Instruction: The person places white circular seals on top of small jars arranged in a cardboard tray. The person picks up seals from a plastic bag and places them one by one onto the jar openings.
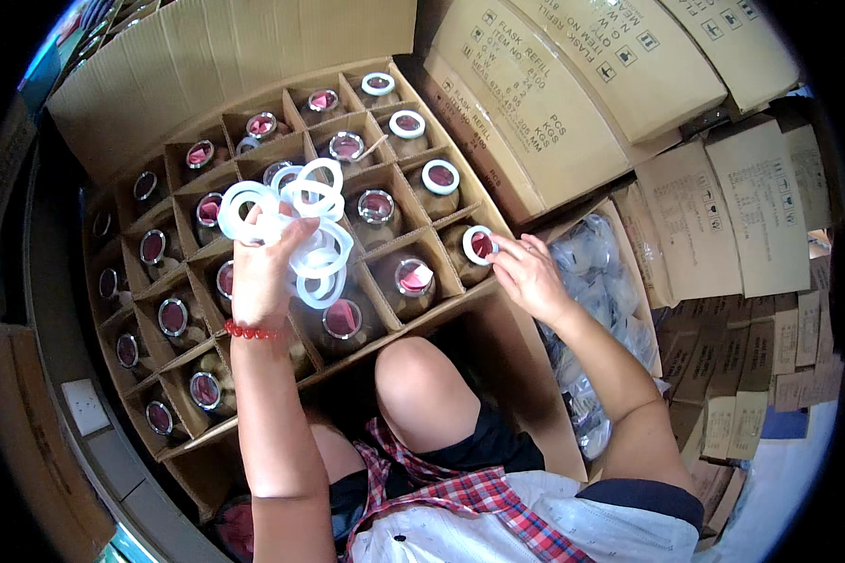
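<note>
My left hand [270, 267] is closed round a bunch of white plastic rings [317, 253], held above the middle of a divided carton [352, 361]. Each visible compartment holds a glass flask refill with a silvery rim, such as this flask [376, 208]; pink paper shows in several mouths. At the carton's near right corner, my right hand [530, 274] pinches a white ring [479, 245] at the mouth of the corner flask. White rings also sit on the three flasks behind it along the right side, the nearest being this ring [440, 176]. The bunch hides some flasks under it.
An open box of plastic-wrapped clear and white parts [587, 272] stands right of the carton. Large cardboard boxes [554, 103] lie behind it, with stacked cartons [723, 216] farther right. The carton's raised flap [235, 70] stands at the back. My knee [427, 389] is against the near side.
</note>
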Motion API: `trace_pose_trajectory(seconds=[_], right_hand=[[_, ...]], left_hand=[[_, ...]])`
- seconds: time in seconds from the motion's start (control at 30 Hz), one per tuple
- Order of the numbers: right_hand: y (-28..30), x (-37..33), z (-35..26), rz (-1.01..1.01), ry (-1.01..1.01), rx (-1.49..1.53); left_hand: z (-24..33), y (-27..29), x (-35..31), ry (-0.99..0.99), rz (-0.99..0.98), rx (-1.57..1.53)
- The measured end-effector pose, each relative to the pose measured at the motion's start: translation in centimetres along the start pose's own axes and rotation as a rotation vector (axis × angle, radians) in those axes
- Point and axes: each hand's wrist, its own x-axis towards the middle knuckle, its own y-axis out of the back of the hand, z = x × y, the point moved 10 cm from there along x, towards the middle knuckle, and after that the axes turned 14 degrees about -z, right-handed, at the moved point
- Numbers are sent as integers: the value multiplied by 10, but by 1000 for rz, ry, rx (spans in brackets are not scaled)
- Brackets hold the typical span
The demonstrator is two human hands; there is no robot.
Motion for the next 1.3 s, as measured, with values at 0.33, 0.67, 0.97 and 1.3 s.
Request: trace_pose_trajectory(seconds=[0.33, 0.67, 0.97, 1.3], right_hand=[[70, 38, -33, 177, 39, 517], [82, 99, -127, 249, 429, 460], [7, 54, -89, 73, 268, 200], [-26, 40, -111, -103, 303, 122]], left_hand=[[-9, -16, -6, 72, -138, 40], [-14, -24, -8, 118, -261, 153], [7, 1, -17, 97, -134, 89], [13, 5, -22, 74, -128, 114]])
